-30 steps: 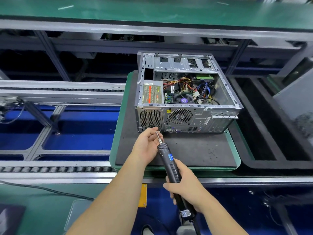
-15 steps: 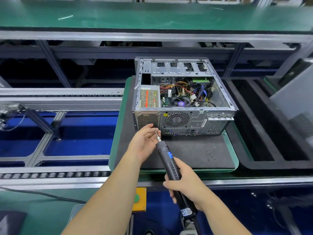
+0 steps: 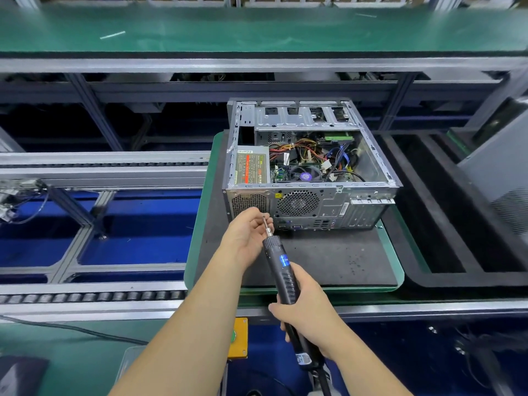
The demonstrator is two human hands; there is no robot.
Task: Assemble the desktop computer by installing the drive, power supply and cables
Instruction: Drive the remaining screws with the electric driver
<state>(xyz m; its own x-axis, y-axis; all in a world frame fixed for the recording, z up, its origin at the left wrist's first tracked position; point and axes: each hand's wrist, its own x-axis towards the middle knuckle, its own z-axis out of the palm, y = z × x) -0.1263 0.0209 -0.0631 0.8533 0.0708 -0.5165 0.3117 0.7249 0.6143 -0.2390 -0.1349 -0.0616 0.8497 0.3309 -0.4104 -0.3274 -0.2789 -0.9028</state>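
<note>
Against the earlier frames, little is changed in the grip: the electric screwdriver (image 3: 281, 270) is still held slanted, its bit (image 3: 266, 224) pointing up and away toward the rear panel of the computer case (image 3: 308, 172). The case is seen lower and more central in the view than a second ago, and a yellow box with a green button (image 3: 238, 337) has come into view beneath the conveyor rail.

The right hand (image 3: 307, 305) is wrapped round the lower part of the screwdriver's black body. The left hand (image 3: 247, 238) is curled, its fingertips (image 3: 261, 215) pinching at the tip of the bit; whether a screw is held there cannot be told.

The case lies on its side on a dark mat on a green-edged pallet (image 3: 395, 264), open side up. The power supply (image 3: 251, 167) is seated in the near left corner, with coloured cables (image 3: 314, 151) and the fan (image 3: 304, 174) to its right. The bit tip is just in front of the meshed vent (image 3: 250, 202) at the rear panel's left end.

Bare mat is left between the case and the pallet's near edge, where the hands are held. To the left, open conveyor frame (image 3: 94, 224) is seen over blue flooring; to the right, a black tray (image 3: 457, 224) lies just beside the pallet. The green counter (image 3: 257, 32) runs across the far side.
</note>
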